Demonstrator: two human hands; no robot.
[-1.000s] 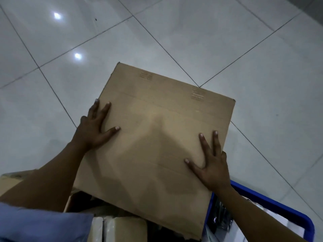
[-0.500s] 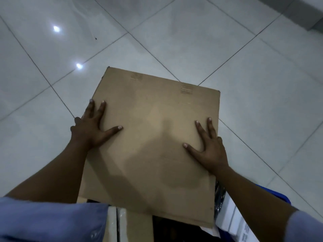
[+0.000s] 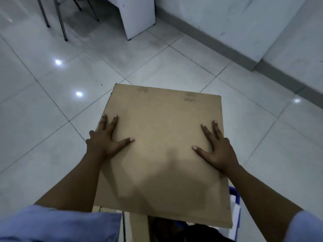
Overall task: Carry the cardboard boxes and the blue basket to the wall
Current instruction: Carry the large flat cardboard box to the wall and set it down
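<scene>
A glossy tiled floor [image 3: 52, 137] fills most of the view, bounded at the upper right by a pale wall [image 3: 244, 23] with a grey skirting along its foot. A white cabinet panel [image 3: 138, 16] and thin metal chair legs [image 3: 61, 20] are seen at the top. At the centre a flat cardboard box [image 3: 164, 137] is held up over the floor, its broad face turned upward — two faint printed marks are visible near its far edge. The left hand [image 3: 104, 142] is pressed on the box's left edge, fingers [image 3: 114, 122] spread flat on top, the thumb out across the face. The right hand [image 3: 218, 151] is laid likewise on the right edge. More cardboard is glimpsed beneath the near edge. A sliver of the blue basket [image 3: 235, 198] is seen beneath the box's near right corner — its contents cannot be made out.
</scene>
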